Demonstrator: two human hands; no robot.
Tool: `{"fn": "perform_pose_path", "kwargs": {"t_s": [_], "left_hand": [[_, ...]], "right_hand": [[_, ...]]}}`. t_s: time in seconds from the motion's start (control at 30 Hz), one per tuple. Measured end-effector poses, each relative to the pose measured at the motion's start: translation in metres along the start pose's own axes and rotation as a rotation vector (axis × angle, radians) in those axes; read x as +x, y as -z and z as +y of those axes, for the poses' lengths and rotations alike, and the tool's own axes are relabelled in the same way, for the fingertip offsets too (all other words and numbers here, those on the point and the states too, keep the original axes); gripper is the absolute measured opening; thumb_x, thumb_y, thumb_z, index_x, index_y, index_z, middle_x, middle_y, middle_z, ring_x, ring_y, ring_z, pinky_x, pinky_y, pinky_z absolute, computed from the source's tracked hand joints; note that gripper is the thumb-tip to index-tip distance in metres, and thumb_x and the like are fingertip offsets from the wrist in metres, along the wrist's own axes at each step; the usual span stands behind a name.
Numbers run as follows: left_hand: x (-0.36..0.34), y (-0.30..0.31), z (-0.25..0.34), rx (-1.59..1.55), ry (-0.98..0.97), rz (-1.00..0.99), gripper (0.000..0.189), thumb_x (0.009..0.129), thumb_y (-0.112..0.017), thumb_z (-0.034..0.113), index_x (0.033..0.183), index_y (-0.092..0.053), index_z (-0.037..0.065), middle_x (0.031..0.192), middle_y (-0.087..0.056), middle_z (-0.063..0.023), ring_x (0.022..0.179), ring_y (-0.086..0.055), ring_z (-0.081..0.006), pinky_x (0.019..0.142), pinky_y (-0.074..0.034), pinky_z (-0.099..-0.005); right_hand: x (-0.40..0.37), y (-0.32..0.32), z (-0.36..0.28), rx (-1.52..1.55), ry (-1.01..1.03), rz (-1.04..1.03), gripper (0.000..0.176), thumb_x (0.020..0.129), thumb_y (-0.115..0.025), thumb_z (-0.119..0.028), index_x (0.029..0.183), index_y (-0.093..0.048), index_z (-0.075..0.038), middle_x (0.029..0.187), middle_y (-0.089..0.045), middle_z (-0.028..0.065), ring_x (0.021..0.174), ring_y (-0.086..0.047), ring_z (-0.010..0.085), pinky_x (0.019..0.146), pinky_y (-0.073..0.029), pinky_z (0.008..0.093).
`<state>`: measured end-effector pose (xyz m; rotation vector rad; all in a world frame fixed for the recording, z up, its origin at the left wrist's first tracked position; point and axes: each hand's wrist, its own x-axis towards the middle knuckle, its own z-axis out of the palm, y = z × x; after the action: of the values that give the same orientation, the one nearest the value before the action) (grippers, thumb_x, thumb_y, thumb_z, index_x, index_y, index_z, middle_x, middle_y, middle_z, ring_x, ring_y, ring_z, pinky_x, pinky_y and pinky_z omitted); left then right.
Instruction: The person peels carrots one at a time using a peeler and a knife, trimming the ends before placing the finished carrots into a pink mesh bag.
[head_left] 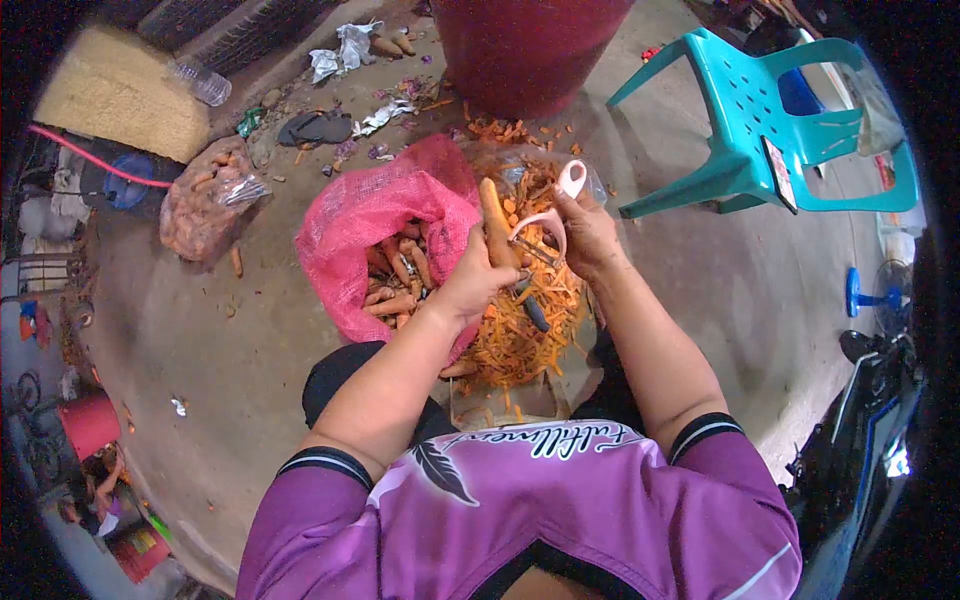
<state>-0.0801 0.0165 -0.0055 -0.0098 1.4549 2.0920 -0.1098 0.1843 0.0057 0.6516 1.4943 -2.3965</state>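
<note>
A bare concrete floor (700, 300) littered with scraps and wrappers spreads out below the seated person, who leans over the work between the knees. The left hand (478, 280) is closed around the lower part of a carrot (494, 220), holding it upright above the heap, and the right hand (590, 235) grips a pale peeler (545, 222), its blade touching the carrot's side. The carrot looks smooth and bright orange along its upper part, so it seems at least partly peeled. The large pile of peelings (520, 340) under the hands suggests that a good many carrots are already done. The pink mesh sack (370, 215) just beside the left hand lies open with a number of dull, unpeeled carrots (395, 285) in it. A second bag of carrots (205, 205) sits well apart on the left, so much seems left to do. No peeled carrots can be made out, and where they go cannot be told. Beyond the pile stands a red barrel (525, 50) with orange scraps at its foot. A teal plastic chair (760, 130) stands to the right and a motorbike (860, 430) is parked at the right edge. Nothing blocks the hands. The sack's rim lies close to the left forearm, and the peelings crowd the space between the knees.
</note>
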Motion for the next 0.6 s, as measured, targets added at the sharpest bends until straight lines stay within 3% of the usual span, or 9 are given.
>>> {"fn": "perform_pose_path", "kwargs": {"t_s": [0.13, 0.23, 0.33, 0.37, 0.43, 0.5, 0.6], "left_hand": [[0.000, -0.002, 0.006, -0.325, 0.107, 0.050, 0.042, 0.086, -0.044, 0.028, 0.117, -0.029, 0.004, 0.106, -0.042, -0.0069, 0.096, -0.044, -0.0144, 0.083, -0.037, -0.0274], [0.007, 0.002, -0.016, -0.209, -0.042, 0.093, 0.044, 0.089, -0.031, 0.040, 0.116, -0.034, 0.005, 0.108, -0.042, -0.0056, 0.097, -0.044, -0.0127, 0.084, -0.036, -0.0271], [0.008, 0.004, -0.017, -0.236, 0.066, 0.163, 0.046, 0.089, -0.028, 0.042, 0.117, -0.036, 0.005, 0.107, -0.046, -0.0074, 0.096, -0.047, -0.0147, 0.084, -0.039, -0.0298], [0.006, 0.003, -0.013, -0.245, 0.120, 0.174, 0.044, 0.089, -0.028, 0.041, 0.115, -0.039, 0.006, 0.102, -0.049, -0.0063, 0.088, -0.049, -0.0144, 0.078, -0.041, -0.0293], [-0.001, -0.004, 0.000, -0.264, 0.227, 0.198, 0.041, 0.090, -0.029, 0.038, 0.111, -0.045, 0.008, 0.093, -0.055, -0.0040, 0.073, -0.054, -0.0138, 0.066, -0.045, -0.0282], [-0.003, -0.021, 0.012, -0.534, 0.260, 0.196, 0.040, 0.089, -0.031, 0.039, 0.110, -0.046, 0.009, 0.089, -0.056, -0.0038, 0.071, -0.054, -0.0134, 0.065, -0.046, -0.0276], [-0.006, -0.023, 0.011, -0.690, 0.277, 0.133, 0.038, 0.088, -0.034, 0.040, 0.105, -0.048, 0.009, 0.081, -0.056, -0.0031, 0.064, -0.054, -0.0134, 0.058, -0.046, -0.0270]], "right_hand": [[-0.006, -0.008, 0.002, -0.024, 0.023, -0.023, 0.028, 0.083, -0.052, -0.026, 0.096, -0.048, -0.002, 0.074, -0.054, 0.0062, 0.062, -0.055, 0.0151, 0.048, -0.045, 0.0248], [-0.005, -0.012, 0.006, -0.106, 0.064, 0.047, 0.027, 0.084, -0.050, -0.025, 0.097, -0.047, -0.001, 0.070, -0.053, 0.0053, 0.056, -0.054, 0.0136, 0.045, -0.044, 0.0246], [-0.013, -0.021, 0.004, -0.225, 0.223, 0.136, 0.027, 0.085, -0.045, -0.029, 0.096, -0.044, -0.004, 0.062, -0.048, 0.0015, 0.045, -0.046, 0.0109, 0.042, -0.038, 0.0218], [-0.020, -0.028, 0.003, -0.220, 0.249, 0.170, 0.028, 0.084, -0.049, -0.029, 0.095, -0.046, -0.003, 0.061, -0.047, 0.0010, 0.044, -0.044, 0.0098, 0.040, -0.036, 0.0223], [-0.026, -0.031, 0.008, -0.326, 0.221, 0.101, 0.027, 0.080, -0.055, -0.025, 0.090, -0.050, -0.001, 0.065, -0.052, 0.0028, 0.047, -0.048, 0.0096, 0.041, -0.038, 0.0226], [-0.028, -0.035, 0.018, -0.336, 0.288, 0.028, 0.026, 0.076, -0.061, -0.022, 0.085, -0.053, 0.000, 0.068, -0.055, 0.0032, 0.054, -0.051, 0.0090, 0.046, -0.040, 0.0226], [-0.031, -0.037, 0.007, -0.310, 0.105, 0.011, 0.024, 0.076, -0.061, -0.020, 0.086, -0.053, 0.000, 0.070, -0.056, 0.0028, 0.058, -0.052, 0.0092, 0.050, -0.042, 0.0229]]}}
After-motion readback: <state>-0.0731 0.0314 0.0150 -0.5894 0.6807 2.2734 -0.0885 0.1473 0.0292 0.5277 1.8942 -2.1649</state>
